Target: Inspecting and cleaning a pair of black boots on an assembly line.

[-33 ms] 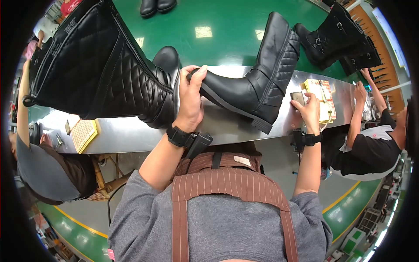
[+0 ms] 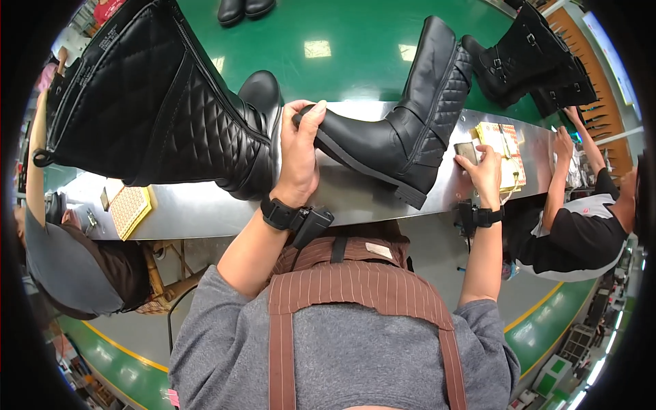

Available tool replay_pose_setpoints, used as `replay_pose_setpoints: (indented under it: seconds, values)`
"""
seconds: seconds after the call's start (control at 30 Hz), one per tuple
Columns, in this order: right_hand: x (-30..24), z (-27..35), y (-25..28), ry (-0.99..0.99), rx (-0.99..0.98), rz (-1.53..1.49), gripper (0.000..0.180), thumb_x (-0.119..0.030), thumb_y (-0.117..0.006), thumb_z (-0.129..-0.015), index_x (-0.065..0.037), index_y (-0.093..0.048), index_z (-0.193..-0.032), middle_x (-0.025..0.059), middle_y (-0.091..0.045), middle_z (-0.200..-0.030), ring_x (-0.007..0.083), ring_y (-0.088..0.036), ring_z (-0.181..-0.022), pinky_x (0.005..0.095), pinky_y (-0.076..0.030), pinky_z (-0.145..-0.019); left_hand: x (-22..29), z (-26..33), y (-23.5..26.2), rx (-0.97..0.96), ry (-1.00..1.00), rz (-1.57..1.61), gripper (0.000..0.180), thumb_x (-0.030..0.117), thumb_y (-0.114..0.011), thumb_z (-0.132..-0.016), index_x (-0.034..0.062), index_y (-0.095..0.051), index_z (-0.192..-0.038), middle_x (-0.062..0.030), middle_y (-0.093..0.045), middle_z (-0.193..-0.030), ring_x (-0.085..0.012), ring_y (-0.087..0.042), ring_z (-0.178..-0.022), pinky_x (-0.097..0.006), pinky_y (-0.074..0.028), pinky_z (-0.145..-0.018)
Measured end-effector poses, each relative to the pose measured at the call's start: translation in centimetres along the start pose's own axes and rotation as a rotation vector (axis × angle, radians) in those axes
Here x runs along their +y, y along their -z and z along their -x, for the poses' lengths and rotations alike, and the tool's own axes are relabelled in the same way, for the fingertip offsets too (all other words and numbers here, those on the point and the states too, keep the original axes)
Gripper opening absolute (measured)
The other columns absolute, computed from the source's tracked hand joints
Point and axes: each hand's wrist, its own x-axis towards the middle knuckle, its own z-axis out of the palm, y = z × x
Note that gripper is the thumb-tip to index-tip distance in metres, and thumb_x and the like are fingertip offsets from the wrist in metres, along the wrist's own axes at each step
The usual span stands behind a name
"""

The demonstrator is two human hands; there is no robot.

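Observation:
My left hand (image 2: 298,157) is closed on the toe of a black boot (image 2: 372,140) with a quilted shaft and straps across the ankle. The boot tilts over the metal bench, its shaft leaning away and its heel low on the right. My right hand (image 2: 486,174) pinches a small dark grey-brown block (image 2: 466,152) by its edge, beside a stack of yellow-edged patterned sheets (image 2: 511,147). A second, tall quilted black boot (image 2: 171,109) stands just left of my left hand, its wide opening toward the upper left.
A metal bench (image 2: 355,198) runs across in front of me. Another patterned pad (image 2: 131,210) lies at its left. Co-workers sit on both sides; hands (image 2: 564,143) show at the right. Buckled black boots (image 2: 523,61) stand at the far right, beyond a green surface (image 2: 321,75).

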Motion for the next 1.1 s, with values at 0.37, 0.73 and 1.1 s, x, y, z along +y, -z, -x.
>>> replay_pose_setpoints:
  seconds: [0.37,0.73,1.1]
  values:
    - [-9.5,6.6,6.0,0.136,0.174,-0.854,0.029,-0.019,-0.08,-0.079,0.0,-0.069,-0.099,0.0098,-0.07,-0.083,0.0147,-0.063,-0.071,0.0267,-0.049,-0.067,1.0,2.0,-2.4,-0.052,-0.181,-0.14,0.026,0.018,-0.068,-0.092,0.0059,-0.05,-0.106,0.0001,-0.054,-0.095,-0.0051,-0.05,-0.085,-0.022,-0.043,-0.077]
    - [-19.0,10.7,4.7,0.669,0.178,-0.77,0.018,-0.014,-0.081,-0.075,-0.006,-0.066,-0.082,0.0044,-0.061,-0.069,0.0226,-0.051,-0.06,0.0339,-0.04,-0.058,1.7,2.9,-3.9,-0.041,-0.221,-0.203,0.029,0.02,-0.069,-0.092,0.0054,-0.048,-0.105,-0.0012,-0.055,-0.091,-0.0052,-0.052,-0.081,-0.021,-0.045,-0.071]
    - [-18.5,11.6,5.0,0.566,0.166,-0.894,0.018,-0.01,-0.082,-0.071,-0.006,-0.067,-0.08,0.0038,-0.063,-0.07,0.022,-0.053,-0.06,0.0322,-0.041,-0.058,1.7,3.0,-4.3,-0.042,-0.23,-0.217,0.029,0.02,-0.069,-0.092,0.0047,-0.048,-0.104,-0.002,-0.056,-0.092,-0.0057,-0.052,-0.08,-0.022,-0.045,-0.071]
